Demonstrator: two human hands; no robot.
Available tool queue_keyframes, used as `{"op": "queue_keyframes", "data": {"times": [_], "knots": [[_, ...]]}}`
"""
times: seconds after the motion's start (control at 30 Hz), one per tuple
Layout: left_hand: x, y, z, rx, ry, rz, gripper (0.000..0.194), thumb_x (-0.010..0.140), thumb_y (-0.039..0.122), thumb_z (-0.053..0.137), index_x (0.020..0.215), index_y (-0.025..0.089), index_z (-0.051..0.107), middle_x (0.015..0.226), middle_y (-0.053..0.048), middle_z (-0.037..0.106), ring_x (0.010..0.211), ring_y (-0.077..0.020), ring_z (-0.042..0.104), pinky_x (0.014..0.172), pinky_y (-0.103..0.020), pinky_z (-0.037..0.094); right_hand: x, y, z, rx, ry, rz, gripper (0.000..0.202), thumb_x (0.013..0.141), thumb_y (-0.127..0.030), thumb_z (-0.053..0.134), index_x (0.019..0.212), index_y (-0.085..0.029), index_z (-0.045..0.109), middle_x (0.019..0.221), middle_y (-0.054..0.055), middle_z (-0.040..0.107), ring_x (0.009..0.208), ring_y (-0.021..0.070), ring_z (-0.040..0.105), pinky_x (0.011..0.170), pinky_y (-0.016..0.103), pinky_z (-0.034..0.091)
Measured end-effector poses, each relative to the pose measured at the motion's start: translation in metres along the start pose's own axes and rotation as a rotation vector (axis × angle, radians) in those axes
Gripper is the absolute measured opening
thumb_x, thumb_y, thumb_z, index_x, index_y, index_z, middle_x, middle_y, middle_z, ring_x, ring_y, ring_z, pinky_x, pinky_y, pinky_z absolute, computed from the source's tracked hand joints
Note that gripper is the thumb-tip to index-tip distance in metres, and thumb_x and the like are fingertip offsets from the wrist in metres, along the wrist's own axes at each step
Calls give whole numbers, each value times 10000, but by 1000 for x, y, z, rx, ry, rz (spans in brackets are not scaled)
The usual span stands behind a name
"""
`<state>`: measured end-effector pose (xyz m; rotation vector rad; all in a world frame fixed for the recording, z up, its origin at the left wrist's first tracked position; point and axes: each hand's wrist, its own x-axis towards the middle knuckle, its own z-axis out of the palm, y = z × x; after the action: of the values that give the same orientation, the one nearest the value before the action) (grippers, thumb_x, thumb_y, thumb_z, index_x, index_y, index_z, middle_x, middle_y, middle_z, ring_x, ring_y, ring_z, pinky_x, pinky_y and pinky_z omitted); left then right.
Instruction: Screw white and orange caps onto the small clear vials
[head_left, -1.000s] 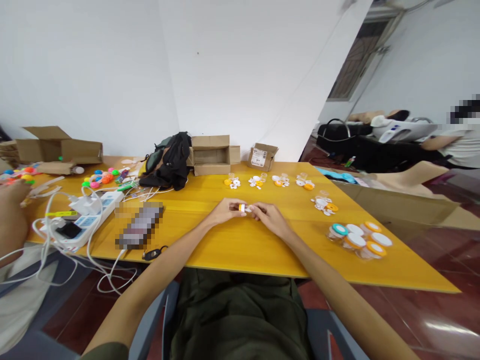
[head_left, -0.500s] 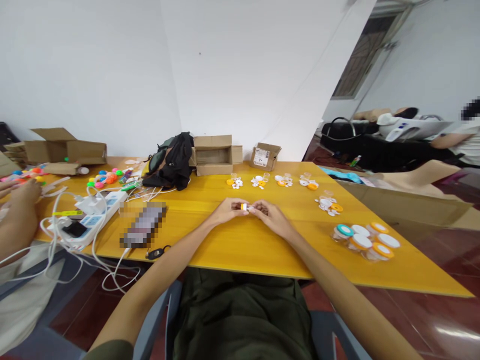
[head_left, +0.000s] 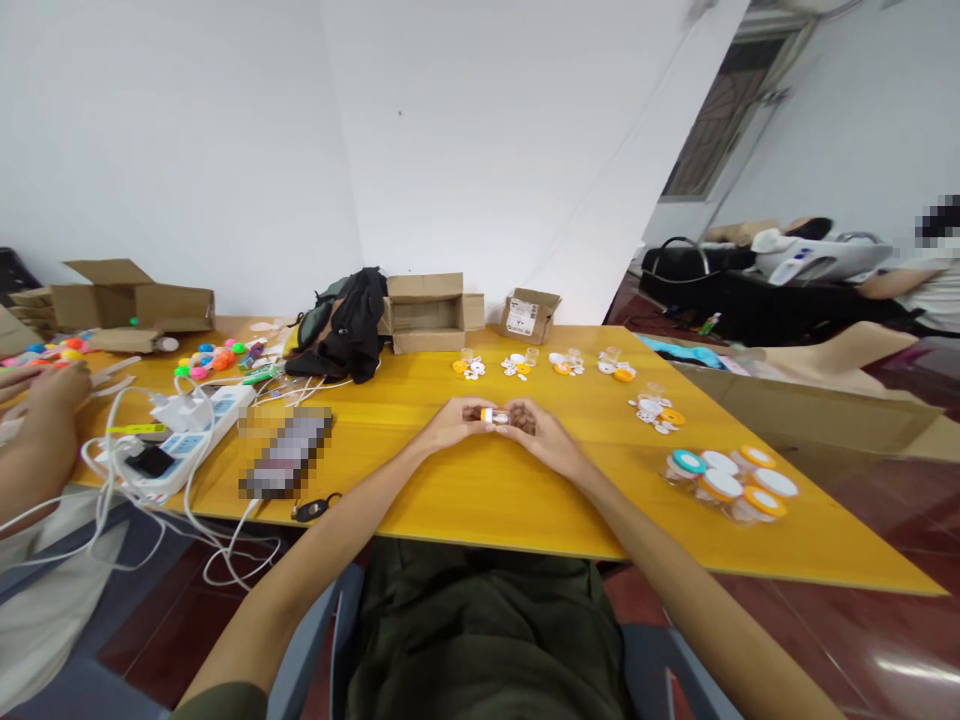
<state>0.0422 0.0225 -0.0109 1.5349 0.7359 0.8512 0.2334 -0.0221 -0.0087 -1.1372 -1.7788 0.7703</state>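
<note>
Between my two hands, just above the table's middle, a small clear jar [head_left: 501, 417] with an orange and white lid lies on its side. My left hand [head_left: 455, 422] is closed on the lid end. The fingers of my right hand [head_left: 534, 430] are closed round the clear end. What the jar contains is too small to make out. Beyond my hands, small piles of white and orange parts [head_left: 473, 369] with clear cups stand in a row. Another pile [head_left: 658, 412] lies to the right. Several lidded clear jars [head_left: 721, 485] cluster at the right.
On the left of the yellow table [head_left: 480, 505] are a phone [head_left: 289, 450], a key fob [head_left: 311, 508] and a power strip [head_left: 199, 440] with white cables. Two cardboard boxes [head_left: 427, 325] and a black backpack [head_left: 341, 325] stand at the back. Another person's arm [head_left: 45, 430] rests at far left.
My hands have drawn slightly apart, and more of the jar's clear body shows between them. The piles and lidded jars have stayed put.
</note>
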Motion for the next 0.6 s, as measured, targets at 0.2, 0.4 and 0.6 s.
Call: {"op": "queue_keyframes", "data": {"times": [0.2,0.4,0.6], "knots": [[1,0,0,2,1,-14,415,576,240,860,955,128,735,955,-77,758,894,-201,686,909,-336,503,-1,-4,-2,-186,2,1,365,870,-535,510,719,-224,627,675,16,668,635,198,600,633,317,473],[0,0,-1,-5,-16,0,405,598,253,854,963,127,733,970,-86,758,910,-209,690,915,-342,502,0,-2,0,-128,33,21,294,795,-509,612,885,-229,621,778,14,691,664,188,609,638,305,480],[1,-2,-1,8,-7,-5,407,599,245,852,971,130,733,977,-85,757,925,-214,691,918,-344,503,0,0,0,-175,15,-22,293,846,-510,557,786,-233,632,741,17,690,672,195,615,646,310,476]]}}
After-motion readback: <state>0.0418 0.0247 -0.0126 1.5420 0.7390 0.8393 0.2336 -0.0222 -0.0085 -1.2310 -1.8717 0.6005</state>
